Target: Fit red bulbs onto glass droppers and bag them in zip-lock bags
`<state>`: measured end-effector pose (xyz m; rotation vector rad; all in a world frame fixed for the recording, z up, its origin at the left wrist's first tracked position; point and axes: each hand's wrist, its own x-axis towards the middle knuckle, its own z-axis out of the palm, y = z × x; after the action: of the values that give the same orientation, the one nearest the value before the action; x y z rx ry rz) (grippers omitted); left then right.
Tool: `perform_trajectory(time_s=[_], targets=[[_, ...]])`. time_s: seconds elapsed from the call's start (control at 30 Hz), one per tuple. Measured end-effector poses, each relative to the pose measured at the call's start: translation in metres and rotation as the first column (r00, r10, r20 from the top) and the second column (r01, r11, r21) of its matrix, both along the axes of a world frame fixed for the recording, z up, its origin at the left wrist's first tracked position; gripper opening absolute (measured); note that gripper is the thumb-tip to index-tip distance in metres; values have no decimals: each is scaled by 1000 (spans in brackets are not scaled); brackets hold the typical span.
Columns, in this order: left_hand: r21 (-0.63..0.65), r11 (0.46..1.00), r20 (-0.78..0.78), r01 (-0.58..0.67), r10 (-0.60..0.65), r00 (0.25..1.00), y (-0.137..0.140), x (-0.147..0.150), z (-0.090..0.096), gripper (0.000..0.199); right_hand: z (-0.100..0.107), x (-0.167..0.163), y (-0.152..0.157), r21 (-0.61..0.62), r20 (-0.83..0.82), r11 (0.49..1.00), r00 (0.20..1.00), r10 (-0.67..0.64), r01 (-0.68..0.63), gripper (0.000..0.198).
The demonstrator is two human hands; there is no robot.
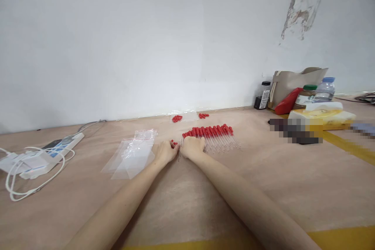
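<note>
My left hand [166, 152] is closed with several red rubber bulbs [174, 143] showing at its fingers. Thin clear glass tips [179, 157] stick out below, between my two hands, so these look like droppers in its grasp. My right hand [192, 147] is curled right beside it, at the left end of a row of droppers [215, 132]. What its fingers pinch is hidden by the hand itself. The row lies side by side, red bulbs away from me and clear tubes [224, 144] towards me.
Clear zip bags [131, 158] lie left of my hands. Loose red bulbs [177, 118] and more red bulbs [204, 116] lie by the wall. A power strip [43, 164] with white cables is far left. Bottles [306, 95], a tissue pack [320, 117] and a grey bag [288, 86] stand right.
</note>
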<state>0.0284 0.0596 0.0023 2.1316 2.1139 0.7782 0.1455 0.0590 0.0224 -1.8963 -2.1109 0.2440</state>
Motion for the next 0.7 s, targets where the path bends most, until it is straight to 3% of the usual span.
perform_trajectory(time_s=[0.23, 0.43, 0.53, 0.6, 0.7], targets=[[41, 999, 87, -12, 9, 996, -7, -6, 7, 21, 13, -4, -5, -54, -21, 998, 999, 36, -37, 21], [111, 955, 203, 275, -292, 935, -38, -10, 4, 13, 18, 53, -24, 79, -109, 987, 983, 149, -141, 27], [131, 882, 332, 452, -469, 818, -53, -6, -5, 19, 1, 89, -40, 289, -296, 876, 835, 464, -385, 21], [139, 847, 374, 512, -524, 765, -59, -2, -10, 23, -15, 105, -50, 369, -337, 840, 785, 520, -398, 25], [127, 838, 338, 531, -540, 771, -63, 2, -15, 18, -34, 113, -61, 446, -312, 811, 784, 537, -379, 25]])
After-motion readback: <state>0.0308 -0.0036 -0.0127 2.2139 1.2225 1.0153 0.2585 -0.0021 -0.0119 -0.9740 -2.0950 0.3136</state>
